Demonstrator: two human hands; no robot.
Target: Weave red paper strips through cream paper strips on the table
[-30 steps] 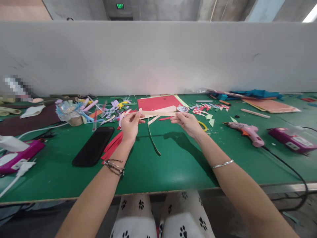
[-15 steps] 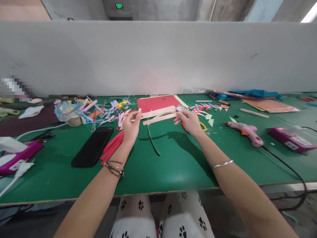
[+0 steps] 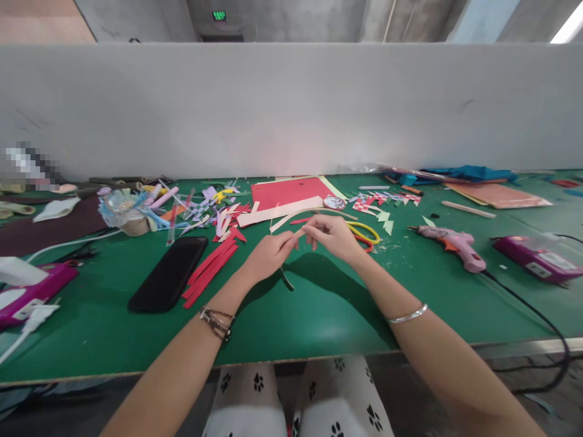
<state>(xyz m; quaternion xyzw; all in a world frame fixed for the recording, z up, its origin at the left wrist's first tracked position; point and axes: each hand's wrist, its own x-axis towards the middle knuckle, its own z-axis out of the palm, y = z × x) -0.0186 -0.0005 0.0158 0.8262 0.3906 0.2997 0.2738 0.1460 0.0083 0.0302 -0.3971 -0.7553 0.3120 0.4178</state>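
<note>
Over the table's middle, my left hand (image 3: 269,252) and my right hand (image 3: 333,237) meet with their fingertips pinched together. A short peach paper strip (image 3: 299,233) sits between them, mostly covered by the fingers. Just behind lie a long peach strip (image 3: 257,215) and a thin curved strip (image 3: 314,210). Another narrow, dark-ended strip (image 3: 286,280) pokes out below my left hand. Beyond these rests a red paper sheet (image 3: 289,192) with a round patterned disc (image 3: 334,202) at its right corner. Yellow-and-orange-handled scissors (image 3: 371,232) are right of my right hand, partly hidden.
Red paper strips (image 3: 212,267) and a black phone (image 3: 168,273) lie left of my arms. Woven paper scraps (image 3: 364,206) are scattered behind. A pink glue gun (image 3: 455,243) with a trailing cord and a purple power strip (image 3: 537,258) occupy the right side.
My hands have come together: the left moved right, the right moved left and slightly nearer. The long peach strip shows less covered, and the disc and scissors are more exposed.
</note>
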